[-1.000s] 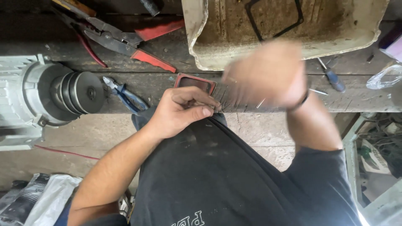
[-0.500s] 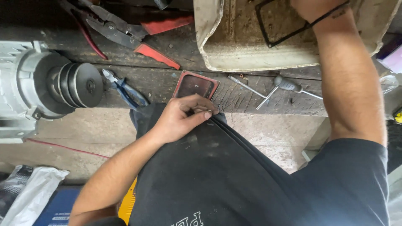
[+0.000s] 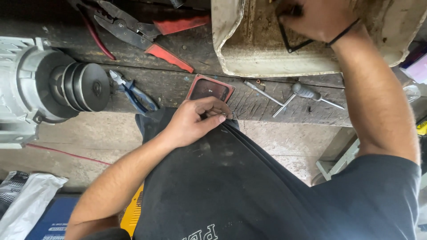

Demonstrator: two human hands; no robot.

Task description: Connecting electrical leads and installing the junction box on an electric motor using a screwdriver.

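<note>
**Left hand pins black rubber at the bench edge, right hand reaches into the tray**

The black rubber sheet (image 3: 249, 178) fills the lower middle of the frame, its long fold running from the bench edge at centre down toward the lower right. The left hand (image 3: 195, 122) is curled closed at centre frame, fingertips pinching the rubber's top edge against the wooden bench (image 3: 178, 84). Just above it lies one red-rimmed patch (image 3: 210, 89), its long axis tilted slightly down to the right. The right hand (image 3: 318, 18), at the upper right, is closed inside the dirty white tray (image 3: 231, 40), gripping one thin black square frame (image 3: 296, 42). One blue-handled pliers (image 3: 133, 91) points up-left; one red-handled cutter (image 3: 142, 33) lies upper left; one grey-handled tool (image 3: 307, 93) and one metal rod (image 3: 262, 92) lie right of the patch
</note>
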